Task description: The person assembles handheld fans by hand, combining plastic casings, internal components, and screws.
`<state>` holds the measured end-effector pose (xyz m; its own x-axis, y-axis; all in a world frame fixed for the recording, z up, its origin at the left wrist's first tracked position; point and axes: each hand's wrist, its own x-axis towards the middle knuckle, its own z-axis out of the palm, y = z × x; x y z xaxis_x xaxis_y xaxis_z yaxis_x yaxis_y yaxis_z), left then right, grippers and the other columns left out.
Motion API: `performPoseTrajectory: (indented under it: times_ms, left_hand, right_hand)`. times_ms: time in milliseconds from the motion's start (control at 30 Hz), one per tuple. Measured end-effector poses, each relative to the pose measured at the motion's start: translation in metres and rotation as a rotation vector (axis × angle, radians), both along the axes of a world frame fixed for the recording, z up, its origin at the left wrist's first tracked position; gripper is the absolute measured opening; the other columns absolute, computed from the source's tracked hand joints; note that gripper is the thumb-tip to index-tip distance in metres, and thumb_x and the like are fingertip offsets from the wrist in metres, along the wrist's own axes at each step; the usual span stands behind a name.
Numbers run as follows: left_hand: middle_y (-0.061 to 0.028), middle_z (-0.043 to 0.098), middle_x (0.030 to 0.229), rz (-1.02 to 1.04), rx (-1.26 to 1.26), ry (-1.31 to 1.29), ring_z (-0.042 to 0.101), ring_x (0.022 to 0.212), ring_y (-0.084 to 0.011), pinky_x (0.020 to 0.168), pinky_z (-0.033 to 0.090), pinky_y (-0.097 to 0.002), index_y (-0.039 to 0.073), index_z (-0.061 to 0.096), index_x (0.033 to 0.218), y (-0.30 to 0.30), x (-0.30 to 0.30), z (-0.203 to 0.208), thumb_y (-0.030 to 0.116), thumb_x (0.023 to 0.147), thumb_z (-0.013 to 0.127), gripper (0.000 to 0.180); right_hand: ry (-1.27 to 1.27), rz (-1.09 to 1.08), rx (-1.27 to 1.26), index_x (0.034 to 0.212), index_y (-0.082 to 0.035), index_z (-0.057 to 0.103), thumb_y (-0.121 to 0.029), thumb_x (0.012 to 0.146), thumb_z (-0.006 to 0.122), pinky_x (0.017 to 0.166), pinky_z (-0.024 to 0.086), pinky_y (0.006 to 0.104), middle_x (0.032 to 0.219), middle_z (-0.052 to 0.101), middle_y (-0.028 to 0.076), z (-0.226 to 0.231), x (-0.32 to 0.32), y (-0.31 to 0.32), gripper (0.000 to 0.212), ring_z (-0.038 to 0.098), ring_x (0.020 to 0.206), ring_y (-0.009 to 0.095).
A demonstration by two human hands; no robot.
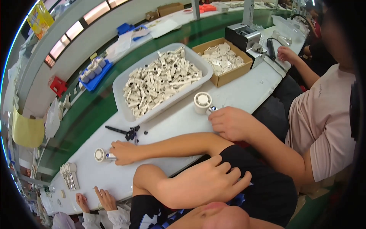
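Note:
My right arm reaches across to the left over the white worktop (167, 128). There my right hand (126, 152) is closed on a small white handheld fan (100, 154) with a round slotted head; the fingers hide most of its handle. My left arm is bent, and my left hand (211, 177) lies over my dark clothing by the right sleeve, fingers spread and slightly curled, holding nothing. Beyond my right hand are several small black caps (132, 133) and a black pen (116, 129). Farther left, several white fan-like pieces (69, 171) lie side by side.
A large pale bin (118, 95) of white plastic parts stands ahead, beside a cardboard box (232, 76) of flatter parts. At right, a co-worker's hand (232, 122) grips another fan (202, 102). Another person's hands (106, 199) rest at lower left. A green belt (82, 110) runs behind.

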<state>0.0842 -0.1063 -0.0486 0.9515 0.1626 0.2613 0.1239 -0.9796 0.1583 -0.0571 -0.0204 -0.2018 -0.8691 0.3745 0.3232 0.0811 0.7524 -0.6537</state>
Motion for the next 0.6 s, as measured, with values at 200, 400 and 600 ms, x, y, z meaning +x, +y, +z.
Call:
performPoseTrajectory:
  times_ms: [200, 400, 600]
  left_hand:
    - [-0.0051, 0.059, 0.083, 0.04, -0.03, 0.052, 0.058, 0.07, -0.0179, 0.066, 0.043, -0.0289, 0.004, 0.058, 0.124, -0.009, -0.005, 0.004, 0.019, 0.082, 0.056, 0.044]
    - [-0.0015, 0.055, 0.082, 0.077, -0.022, 0.059, 0.054, 0.069, -0.014, 0.062, 0.04, -0.0267, 0.011, 0.058, 0.126, -0.006, -0.008, 0.005, 0.016, 0.08, 0.058, 0.046]
    - [-0.0015, 0.056, 0.082, 0.099, -0.041, 0.025, 0.054, 0.068, -0.0143, 0.061, 0.039, -0.0268, 0.012, 0.059, 0.124, -0.014, -0.015, -0.002, 0.015, 0.08, 0.058, 0.044]
  right_hand:
    - [-0.004, 0.024, -0.036, 0.105, 0.005, 0.059, -0.027, 0.074, 0.066, 0.082, 0.052, 0.0459, 0.106, 0.058, 0.022, -0.012, -0.005, 0.004, 0.045, 0.058, 0.101, 0.037]
    - [-0.031, 0.022, 0.015, 0.106, 0.004, 0.06, -0.032, 0.073, 0.07, 0.081, 0.053, 0.0449, 0.108, 0.058, 0.021, -0.008, 0.002, 0.0, 0.05, 0.059, 0.1, 0.036]
    - [-0.291, -0.099, 0.179, 0.096, -0.001, 0.066, -0.033, 0.076, 0.071, 0.078, 0.051, 0.0438, 0.095, 0.064, 0.016, 0.092, 0.105, 0.014, 0.037, 0.063, 0.09, 0.032]
